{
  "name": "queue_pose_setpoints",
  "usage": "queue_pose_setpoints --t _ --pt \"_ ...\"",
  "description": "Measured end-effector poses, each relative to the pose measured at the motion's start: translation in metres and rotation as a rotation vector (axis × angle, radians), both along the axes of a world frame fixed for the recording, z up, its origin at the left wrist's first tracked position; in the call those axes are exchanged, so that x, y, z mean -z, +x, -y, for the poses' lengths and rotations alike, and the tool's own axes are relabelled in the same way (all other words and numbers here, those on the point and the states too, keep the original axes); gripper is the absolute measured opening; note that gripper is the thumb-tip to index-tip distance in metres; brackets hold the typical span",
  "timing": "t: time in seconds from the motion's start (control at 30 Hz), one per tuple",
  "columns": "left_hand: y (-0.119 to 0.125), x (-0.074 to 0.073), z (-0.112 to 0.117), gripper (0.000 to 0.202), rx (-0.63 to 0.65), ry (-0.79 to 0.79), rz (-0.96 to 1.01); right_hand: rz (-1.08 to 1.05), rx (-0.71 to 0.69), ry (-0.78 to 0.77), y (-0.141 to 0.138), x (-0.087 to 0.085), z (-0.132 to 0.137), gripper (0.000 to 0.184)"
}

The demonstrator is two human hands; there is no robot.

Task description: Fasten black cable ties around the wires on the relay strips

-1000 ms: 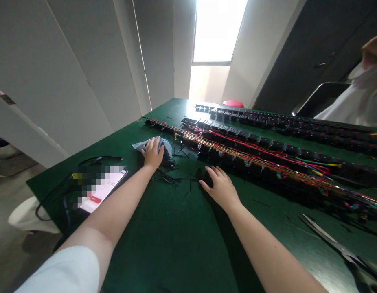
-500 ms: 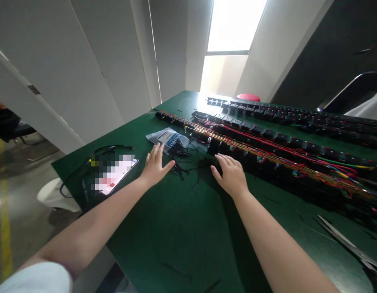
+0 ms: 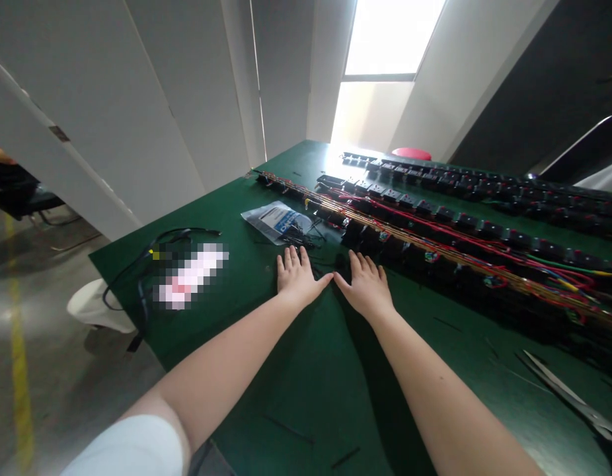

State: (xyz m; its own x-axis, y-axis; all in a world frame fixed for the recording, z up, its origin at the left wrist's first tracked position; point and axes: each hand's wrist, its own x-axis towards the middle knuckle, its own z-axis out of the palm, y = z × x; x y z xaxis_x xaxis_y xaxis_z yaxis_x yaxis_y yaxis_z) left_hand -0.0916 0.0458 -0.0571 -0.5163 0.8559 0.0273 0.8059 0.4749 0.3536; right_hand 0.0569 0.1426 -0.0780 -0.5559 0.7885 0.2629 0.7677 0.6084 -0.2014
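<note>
My left hand (image 3: 298, 280) lies palm down with its fingers spread, just in front of a pile of black cable ties (image 3: 300, 237). Those ties spill from a clear plastic bag (image 3: 267, 221) with a blue and white label. Beside it, my right hand (image 3: 366, 285) is also palm down with fingers apart, close to the near edge of a long black strip of modules (image 3: 410, 248) with wires along it. The two thumb tips meet or nearly meet; I cannot tell which. Neither hand holds anything. Part of the tie pile is hidden behind my left fingers.
On the green table (image 3: 236, 377) a phone (image 3: 191, 276), blurred out, lies at left beside a black cable (image 3: 182, 233). Scissors (image 3: 568, 393) rest at the right. More black strips (image 3: 464, 185) run behind. A red stool (image 3: 412, 153) stands beyond the table.
My left hand has moved right, from beside the bag to next to my right hand. The right hand has barely moved. The view has shifted slightly.
</note>
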Motion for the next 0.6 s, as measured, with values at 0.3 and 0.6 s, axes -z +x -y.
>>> queue_pose_setpoints --t 0.3,0.6 --pt "0.03 -0.015 -0.034 0.091 -0.039 0.04 0.055 -0.116 -0.103 0.093 -0.011 -0.018 -0.012 0.04" --pt "0.018 -0.037 0.13 0.107 0.857 -0.01 0.118 -0.203 -0.35 -0.054 0.085 -0.039 0.078 0.066"
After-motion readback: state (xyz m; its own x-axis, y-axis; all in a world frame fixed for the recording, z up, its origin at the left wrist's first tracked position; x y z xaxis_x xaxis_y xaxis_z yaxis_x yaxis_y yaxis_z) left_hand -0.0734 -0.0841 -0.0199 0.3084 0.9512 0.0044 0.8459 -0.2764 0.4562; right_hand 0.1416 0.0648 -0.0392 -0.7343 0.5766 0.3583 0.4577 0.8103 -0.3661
